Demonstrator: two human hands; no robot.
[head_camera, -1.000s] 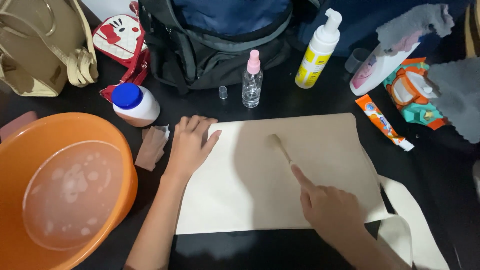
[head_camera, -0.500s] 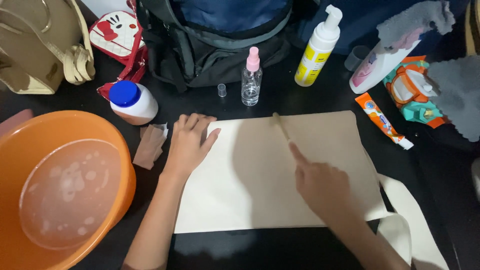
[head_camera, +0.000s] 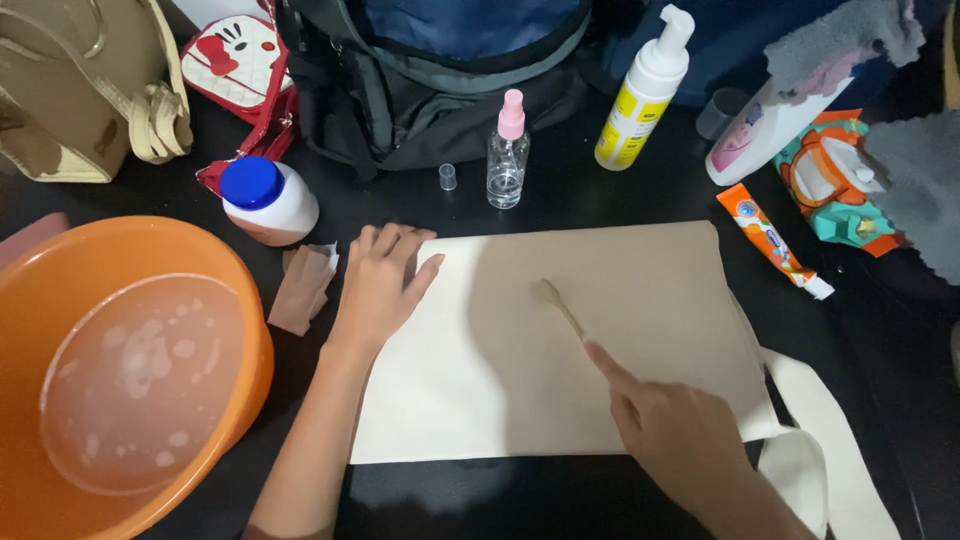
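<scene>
A beige cloth tote bag (head_camera: 640, 290) lies flat on the dark table, its handles trailing off to the lower right. My left hand (head_camera: 383, 282) rests flat on the bag's upper left corner, fingers together. My right hand (head_camera: 672, 432) grips a thin brush (head_camera: 556, 303) whose head touches the cloth near the bag's middle.
An orange basin (head_camera: 40, 290) of soapy water sits at the left. Behind the bag stand a blue-capped white jar (head_camera: 268, 200), a small spray bottle (head_camera: 508, 150), a foam pump bottle (head_camera: 645, 90) and a toothpaste tube (head_camera: 772, 240). A dark backpack (head_camera: 430, 70) and a tan handbag (head_camera: 80, 90) line the back.
My right hand has drawn the brush back from the bag's top edge toward its middle. The left hand has stayed on the corner.
</scene>
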